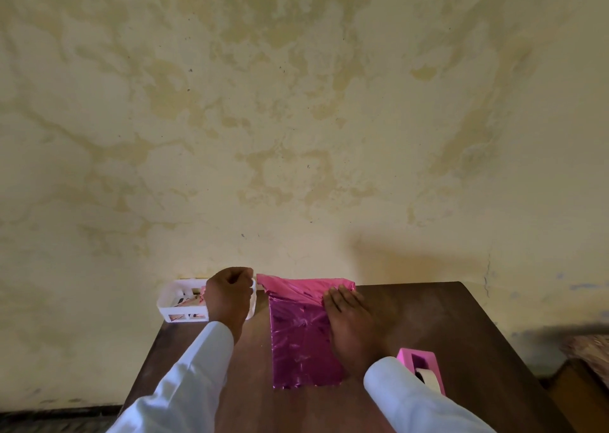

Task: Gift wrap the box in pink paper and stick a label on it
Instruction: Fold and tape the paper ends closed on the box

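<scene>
Far-end fold, I'd say: right hand (352,320) lies spread, pressing the pink paper (296,287) onto the box (296,343); left hand (229,294) is curled, contents unclear. Next, tape from the dispenser (425,366).

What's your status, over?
Right hand flat on pink-wrapped box. Left hand curled at far paper flap, grip unclear. Tape dispenser right, nothing blocking.

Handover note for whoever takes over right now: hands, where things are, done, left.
Left hand: fingers curled, next to the white basket; unclear whether it holds anything.
Right hand: flat, pressing on the box in pink paper.
Tape dispenser: on the table, right of the box.
Done: paper covers the box's top.
Left: the far flap stands loose, so fold and tape it; no label visible yet.
</scene>
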{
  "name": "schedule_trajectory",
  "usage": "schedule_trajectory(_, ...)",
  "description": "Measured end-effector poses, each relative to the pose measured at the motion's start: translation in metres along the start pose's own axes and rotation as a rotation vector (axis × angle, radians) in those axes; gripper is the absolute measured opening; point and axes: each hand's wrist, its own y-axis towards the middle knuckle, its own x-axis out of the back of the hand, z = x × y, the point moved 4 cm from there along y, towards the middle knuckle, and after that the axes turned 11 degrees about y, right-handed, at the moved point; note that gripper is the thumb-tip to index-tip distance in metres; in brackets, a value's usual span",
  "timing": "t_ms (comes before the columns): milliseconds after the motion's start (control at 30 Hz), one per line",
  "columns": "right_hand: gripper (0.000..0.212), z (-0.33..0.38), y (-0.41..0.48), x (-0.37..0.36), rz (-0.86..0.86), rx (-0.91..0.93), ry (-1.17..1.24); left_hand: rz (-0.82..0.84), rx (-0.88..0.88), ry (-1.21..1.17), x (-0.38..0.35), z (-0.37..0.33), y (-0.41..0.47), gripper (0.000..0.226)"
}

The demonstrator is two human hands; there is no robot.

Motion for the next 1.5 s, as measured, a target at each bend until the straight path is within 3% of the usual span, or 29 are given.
schedule_trajectory(67, 0.054, 0.0, 0.001, 0.001, -0.036, 0.005, -0.013, -0.026, -0.071, 0.088, 0.003, 0.008, 0.0, 0.018)
schedule_trajectory(233, 0.045, 0.002, 0.003, 0.0, -0.067, 0.021, -0.013, 0.272, -0.407, 0.268, -0.009, 0.007, -0.013, 0.054)
schedule_trajectory(367, 0.054, 0.001, 0.004, 0.001, -0.053, 0.029, -0.003, 0.24, -0.541, 0.35, -0.01, -0.008, -0.004, 0.04)
schedule_trajectory(433, 0.046, 0.002, 0.002, 0.002, -0.076, 0.046, -0.003, 0.274, -0.564, 0.405, -0.01, -0.015, 0.003, 0.029)
schedule_trajectory(567, 0.054, 0.004, -0.001, 0.002, -0.095, 0.052, 0.029, 0.309, -0.661, 0.527, -0.006, -0.017, 0.013, 0.043)
schedule_trajectory(733, 0.055, 0.006, 0.0, 0.005, -0.117, 0.071, 0.033, 0.303, -0.748, 0.595, 0.009, -0.003, 0.021, 0.039)
schedule_trajectory(867, 0.054, 0.004, -0.001, 0.003, -0.108, 0.063, 0.051, 0.162, -1.221, 0.83, 0.01, -0.005, 0.003, 0.021)
schedule_trajectory(933, 0.048, 0.001, -0.001, 0.001, -0.115, 0.069, 0.042, 0.094, -1.356, 0.906, 0.009, 0.0, -0.005, 0.02)
schedule_trajectory(1067, 0.05, 0.002, -0.003, 0.0, -0.091, 0.074, 0.042, 0.062, -1.4, 0.912, 0.006, 0.015, -0.018, 0.007)
schedule_trajectory(1200, 0.058, 0.002, -0.003, 0.0, -0.054, 0.061, 0.049, 0.087, -1.386, 0.98, 0.003, 0.017, -0.016, 0.025)
schedule_trajectory(1300, 0.058, 0.001, -0.005, 0.0, -0.051, 0.056, 0.06, 0.015, -1.362, 0.949, 0.015, 0.012, -0.013, 0.012)
schedule_trajectory(1400, 0.057, 0.0, -0.005, -0.004, -0.066, 0.055, 0.059, -0.092, -1.319, 0.797, 0.016, -0.023, -0.023, 0.02)
schedule_trajectory(1500, 0.058, 0.001, -0.005, -0.006, -0.033, 0.032, 0.075, 0.045, -1.336, 0.716, -0.015, -0.058, -0.052, 0.041)
